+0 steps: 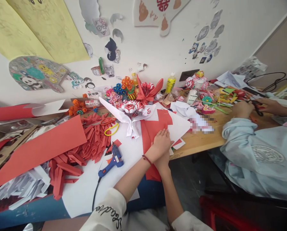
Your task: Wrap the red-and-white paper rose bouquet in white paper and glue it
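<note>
My left hand [161,142] lies flat on a sheet of red paper [155,125], its fingers stretched forward together. Crossed beneath it at the wrist is my right hand [163,158], resting on the same red paper, with its fingers mostly hidden. White sheets [178,126] show around the red one. Just beyond my hands sits a bouquet of red-and-white paper flowers [131,108] in a white paper wrap [132,128]. To the left a blue glue gun [113,160] lies on white paper, beside yellow-handled scissors [111,129].
Piles of folded red paper strips [95,138] and white strips [25,184] lie left, under a large red sheet [44,147]. Paper flowers, a yellow bottle [170,82] and a clear bottle [192,96] stand along the wall. At right, another person's hands [242,110] hold black scissors [257,107].
</note>
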Demonstrator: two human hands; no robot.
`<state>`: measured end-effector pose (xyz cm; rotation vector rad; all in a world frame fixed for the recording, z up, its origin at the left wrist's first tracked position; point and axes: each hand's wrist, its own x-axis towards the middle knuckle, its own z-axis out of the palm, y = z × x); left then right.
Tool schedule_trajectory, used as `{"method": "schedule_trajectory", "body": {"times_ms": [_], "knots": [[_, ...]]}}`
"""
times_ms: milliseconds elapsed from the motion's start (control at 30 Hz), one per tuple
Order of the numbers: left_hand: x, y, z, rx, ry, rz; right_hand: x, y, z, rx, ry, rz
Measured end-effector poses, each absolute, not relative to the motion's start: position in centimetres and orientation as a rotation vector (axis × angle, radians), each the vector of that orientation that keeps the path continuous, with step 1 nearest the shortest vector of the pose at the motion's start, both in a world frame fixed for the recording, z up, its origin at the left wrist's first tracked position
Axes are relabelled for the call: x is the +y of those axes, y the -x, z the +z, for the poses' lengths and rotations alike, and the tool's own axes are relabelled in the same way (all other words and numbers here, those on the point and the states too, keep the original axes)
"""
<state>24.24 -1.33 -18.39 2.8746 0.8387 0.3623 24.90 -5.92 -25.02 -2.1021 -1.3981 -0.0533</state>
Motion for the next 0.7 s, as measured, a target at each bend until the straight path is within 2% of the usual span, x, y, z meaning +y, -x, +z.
{"method": "schedule_trajectory", "body": {"times_ms": [133,400,700], "knots": [[-0.9,-25.6,-19.6,0.971,-2.828,0.333,-6.3,-25.0,-24.9,-1.386,2.083,-0.056],[2.6,-29.0,-19.8,0.948,-2.862,0.258,-6.6,-24.9,-22.3,-1.430,2.043,-0.078],[4.0,-25.6,-18.5,0.692,-2.972,0.160,-6.6,-24.7,-20.6,-1.685,2.219,-0.110]]}}
